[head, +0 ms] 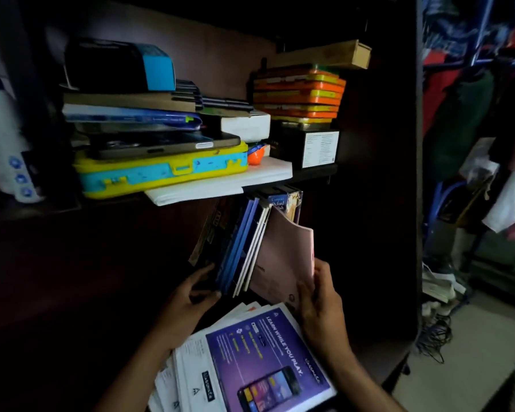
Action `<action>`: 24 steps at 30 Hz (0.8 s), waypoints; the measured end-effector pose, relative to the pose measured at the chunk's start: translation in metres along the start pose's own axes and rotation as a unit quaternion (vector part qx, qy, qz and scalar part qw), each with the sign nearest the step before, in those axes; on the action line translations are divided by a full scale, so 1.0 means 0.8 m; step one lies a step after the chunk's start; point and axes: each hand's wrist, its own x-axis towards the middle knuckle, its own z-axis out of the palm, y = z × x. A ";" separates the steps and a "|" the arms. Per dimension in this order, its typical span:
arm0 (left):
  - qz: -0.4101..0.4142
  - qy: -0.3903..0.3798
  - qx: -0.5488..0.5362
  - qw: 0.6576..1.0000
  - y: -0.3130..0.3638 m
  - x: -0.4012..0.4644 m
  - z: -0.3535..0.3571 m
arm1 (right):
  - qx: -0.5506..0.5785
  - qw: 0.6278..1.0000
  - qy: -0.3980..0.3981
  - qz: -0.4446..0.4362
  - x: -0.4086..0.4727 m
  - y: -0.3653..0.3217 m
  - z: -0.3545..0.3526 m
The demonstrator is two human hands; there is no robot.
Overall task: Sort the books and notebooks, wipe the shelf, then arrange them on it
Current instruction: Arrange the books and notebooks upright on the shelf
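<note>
A row of books and notebooks [241, 248] leans upright on the dark lower shelf. My left hand [188, 301] holds the left side of this row near its bottom, fingers curled against the dark covers. My right hand [318, 301] grips the edge of a pink notebook [283, 263] at the right end of the row, tilted outward. Below my hands lies a pile of papers and booklets topped by a purple booklet [265, 361].
The upper shelf [315, 171] carries a yellow-and-blue case [161, 173], stacked books, a tablet, white boxes and orange-yellow tins [299, 93]. The cabinet's dark side panel [393, 173] stands on the right. Clothes, a white cloth [512, 200] and cables lie beyond it.
</note>
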 end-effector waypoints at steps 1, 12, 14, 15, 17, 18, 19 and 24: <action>0.001 0.000 -0.001 1.000 -0.002 0.001 -0.001 | -0.006 1.000 -0.004 -0.004 -0.001 -0.001 0.000; 0.025 -0.017 0.007 1.000 0.011 -0.008 0.003 | -0.048 0.997 -0.068 0.007 0.006 0.003 0.001; 0.020 -0.024 0.022 0.999 0.012 -0.010 0.001 | -0.073 0.995 -0.074 -0.010 0.020 -0.003 0.005; 0.018 -0.027 0.029 0.999 0.011 -0.010 0.002 | -0.088 0.993 -0.076 -0.013 0.029 -0.004 0.009; 0.016 -0.027 0.040 0.999 0.010 -0.008 0.002 | -0.129 0.987 -0.091 -0.005 0.049 -0.005 0.021; 0.016 -0.025 0.040 0.999 0.009 -0.008 0.003 | -0.154 0.983 -0.103 0.004 0.058 -0.007 0.027; 0.014 -0.024 0.034 0.999 0.008 -0.007 0.003 | -0.186 0.976 -0.116 0.011 0.068 -0.009 0.033; 0.010 -0.036 0.016 0.999 0.001 -0.003 -0.002 | -0.382 0.904 -0.188 0.028 0.112 -0.020 0.047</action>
